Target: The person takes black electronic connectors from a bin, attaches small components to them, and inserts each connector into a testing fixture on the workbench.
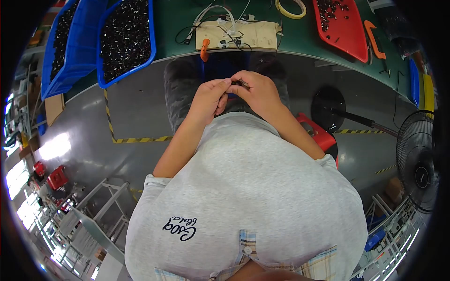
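Note:
Both of my hands meet over my lap, just below the front edge of the green table. My left hand (212,99) has its thumb and fingers pinched together. Touching it from the other side, my right hand (257,91) closes its thumb and forefinger on a small dark part (240,84). The part lies between the two hands and is mostly covered by fingers. Whether my left fingertips hold the same part or another is too small to tell.
Blue bins (152,42) of small black parts stand on the table's left. A wooden board (262,35) with cables and an orange-handled tool (205,49) lies ahead. Rightward are a tape roll (303,14), a red tray (354,42), an orange tool (373,40) and a fan (416,161).

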A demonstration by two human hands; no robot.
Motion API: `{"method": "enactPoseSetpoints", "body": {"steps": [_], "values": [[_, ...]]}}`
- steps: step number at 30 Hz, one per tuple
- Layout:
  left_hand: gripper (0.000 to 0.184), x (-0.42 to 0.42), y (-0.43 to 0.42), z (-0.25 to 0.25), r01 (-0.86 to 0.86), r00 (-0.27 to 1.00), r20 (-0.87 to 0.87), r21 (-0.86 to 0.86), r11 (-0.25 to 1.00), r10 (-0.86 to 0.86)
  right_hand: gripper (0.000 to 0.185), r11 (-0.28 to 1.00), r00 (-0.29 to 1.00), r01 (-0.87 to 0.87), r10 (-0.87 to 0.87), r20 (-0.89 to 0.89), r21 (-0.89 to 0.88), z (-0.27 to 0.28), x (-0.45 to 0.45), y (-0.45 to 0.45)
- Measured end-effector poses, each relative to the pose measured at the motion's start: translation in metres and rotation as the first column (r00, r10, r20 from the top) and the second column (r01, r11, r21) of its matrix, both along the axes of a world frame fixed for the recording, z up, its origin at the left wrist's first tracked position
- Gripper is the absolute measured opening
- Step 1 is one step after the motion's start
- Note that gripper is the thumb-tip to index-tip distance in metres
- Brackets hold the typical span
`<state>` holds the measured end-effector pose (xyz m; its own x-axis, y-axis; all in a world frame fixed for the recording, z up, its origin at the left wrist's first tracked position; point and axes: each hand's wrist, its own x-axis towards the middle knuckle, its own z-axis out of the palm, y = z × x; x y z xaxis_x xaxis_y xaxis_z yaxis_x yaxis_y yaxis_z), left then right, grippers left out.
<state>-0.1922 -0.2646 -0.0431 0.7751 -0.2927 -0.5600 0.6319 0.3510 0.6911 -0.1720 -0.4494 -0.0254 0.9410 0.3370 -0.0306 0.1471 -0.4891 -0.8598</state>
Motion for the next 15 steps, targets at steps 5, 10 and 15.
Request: {"method": "enactPoseSetpoints", "body": {"steps": [5, 10, 15], "values": [[0.027, -0.002, 0.007, -0.006, -0.022, 0.997, -0.077, -0.133, 0.991, 0.012, 0.032, 0.993, 0.986, -0.069, 0.083, -0.142, 0.098, 0.007, -0.003, 0.003], [0.024, -0.001, 0.010, -0.003, -0.063, 0.992, -0.116, -0.196, 0.979, 0.040, 0.047, 0.972, 0.975, -0.100, 0.139, -0.176, 0.213, 0.001, -0.003, 0.000], [0.021, 0.000, 0.011, 0.000, -0.081, 0.994, -0.088, -0.161, 0.984, 0.067, 0.052, 0.968, 0.977, -0.083, 0.125, -0.170, 0.236, 0.003, -0.004, 0.004]]}}
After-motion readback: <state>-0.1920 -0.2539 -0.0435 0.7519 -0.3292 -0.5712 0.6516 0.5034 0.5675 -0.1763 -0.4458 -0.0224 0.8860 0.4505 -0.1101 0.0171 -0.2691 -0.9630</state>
